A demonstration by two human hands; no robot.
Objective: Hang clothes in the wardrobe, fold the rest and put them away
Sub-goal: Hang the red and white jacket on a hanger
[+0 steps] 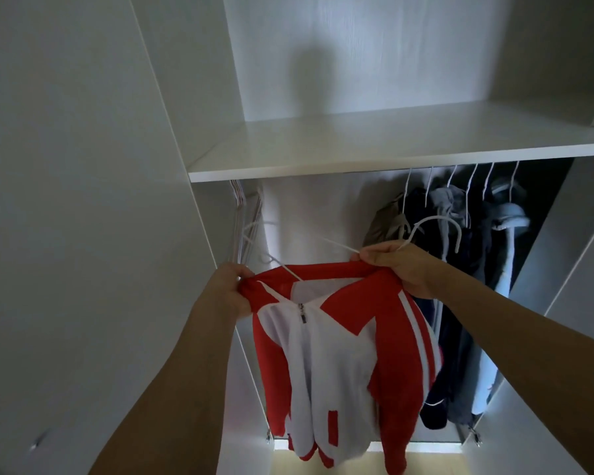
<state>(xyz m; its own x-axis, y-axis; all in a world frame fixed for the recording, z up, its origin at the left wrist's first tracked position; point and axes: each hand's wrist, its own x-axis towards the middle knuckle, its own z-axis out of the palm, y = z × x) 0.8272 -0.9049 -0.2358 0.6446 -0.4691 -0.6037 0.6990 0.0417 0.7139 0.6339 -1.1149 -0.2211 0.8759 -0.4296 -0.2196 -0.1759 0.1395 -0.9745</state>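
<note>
Jacket: one red-and-white jacket [340, 365] on one white hanger [436, 222].
Hands: two; left hand [228, 289] and right hand [398, 265] fingers gripped its shoulders.
Hung garments [474, 269]: about six hooks.

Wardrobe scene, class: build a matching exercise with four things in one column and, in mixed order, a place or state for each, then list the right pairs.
Column one:
1. red and white jacket
2. white shelf
3. dark and grey clothes
4. bare hangers

Column two:
A. bunched at the left end, under the shelf
B. hanging at the right of the wardrobe
C. held up by left hand and right hand
D. above the hanging space, nothing visible on it

Pairs: 1-C, 2-D, 3-B, 4-A
</note>
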